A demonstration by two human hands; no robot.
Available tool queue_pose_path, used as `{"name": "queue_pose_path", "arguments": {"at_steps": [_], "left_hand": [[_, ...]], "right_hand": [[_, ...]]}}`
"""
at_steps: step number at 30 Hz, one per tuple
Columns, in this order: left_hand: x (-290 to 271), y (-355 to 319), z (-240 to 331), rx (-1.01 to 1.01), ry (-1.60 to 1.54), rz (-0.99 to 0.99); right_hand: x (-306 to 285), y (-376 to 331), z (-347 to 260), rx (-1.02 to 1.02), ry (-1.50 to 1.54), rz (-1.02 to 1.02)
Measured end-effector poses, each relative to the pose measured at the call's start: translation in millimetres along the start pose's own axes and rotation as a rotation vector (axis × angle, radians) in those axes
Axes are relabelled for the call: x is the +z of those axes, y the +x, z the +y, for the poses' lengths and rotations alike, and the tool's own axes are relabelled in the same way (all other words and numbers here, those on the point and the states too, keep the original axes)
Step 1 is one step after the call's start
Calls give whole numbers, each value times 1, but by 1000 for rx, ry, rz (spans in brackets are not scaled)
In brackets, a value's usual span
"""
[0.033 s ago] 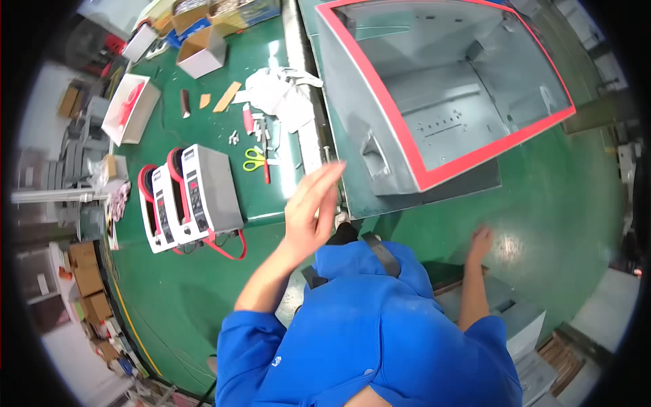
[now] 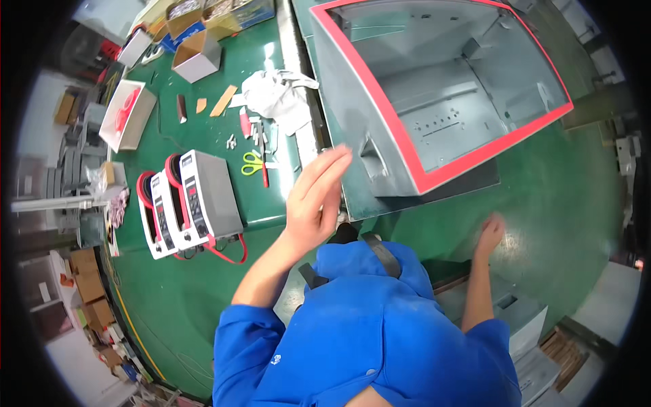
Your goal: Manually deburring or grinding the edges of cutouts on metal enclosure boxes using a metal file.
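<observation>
My left hand (image 2: 315, 202) hangs in the air beside the green workbench's edge, its fingers stretched out and nothing in it. Close to its fingertips stands a large grey metal cabinet (image 2: 352, 115) with a red-edged opening (image 2: 488, 152) and a recessed handle in its side. Out to the right, apart from anything, my right hand (image 2: 491, 234) is over the green floor. Its fingers look loosely bent and a little blurred; no object shows in it. Left of my left hand, green-handled scissors (image 2: 252, 163) and a red-handled tool (image 2: 265, 175) lie on the bench.
Two white devices (image 2: 210, 193) with red straps stand at the bench's near left. Farther back are a white cloth (image 2: 274, 95), a white bin (image 2: 129, 115) with red items, and a cardboard box (image 2: 198, 57). Grey metal boxes (image 2: 519, 319) sit behind my right arm.
My left hand has moved slightly right and up toward the cabinet's side. My right hand has shifted a little right and forward. The view has moved slightly; nothing was picked up.
</observation>
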State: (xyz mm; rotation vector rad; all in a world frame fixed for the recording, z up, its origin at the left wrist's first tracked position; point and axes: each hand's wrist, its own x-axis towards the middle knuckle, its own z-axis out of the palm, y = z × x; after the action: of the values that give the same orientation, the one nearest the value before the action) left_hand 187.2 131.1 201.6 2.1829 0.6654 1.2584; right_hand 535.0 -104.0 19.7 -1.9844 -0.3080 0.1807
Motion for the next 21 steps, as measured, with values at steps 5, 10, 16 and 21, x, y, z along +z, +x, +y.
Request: {"name": "queue_pose_path", "arguments": {"at_steps": [5, 10, 16, 21], "left_hand": [[29, 53, -11, 408, 140, -80], [39, 56, -16, 496, 258, -265], [41, 73, -41, 419, 409, -199], [27, 111, -80, 285, 606, -141]], "right_hand": [[33, -38, -178, -638, 195, 83], [50, -73, -234, -1181, -77, -139], [76, -81, -254, -1515, -123, -368], [81, -77, -268, -1569, -142, -533]]}}
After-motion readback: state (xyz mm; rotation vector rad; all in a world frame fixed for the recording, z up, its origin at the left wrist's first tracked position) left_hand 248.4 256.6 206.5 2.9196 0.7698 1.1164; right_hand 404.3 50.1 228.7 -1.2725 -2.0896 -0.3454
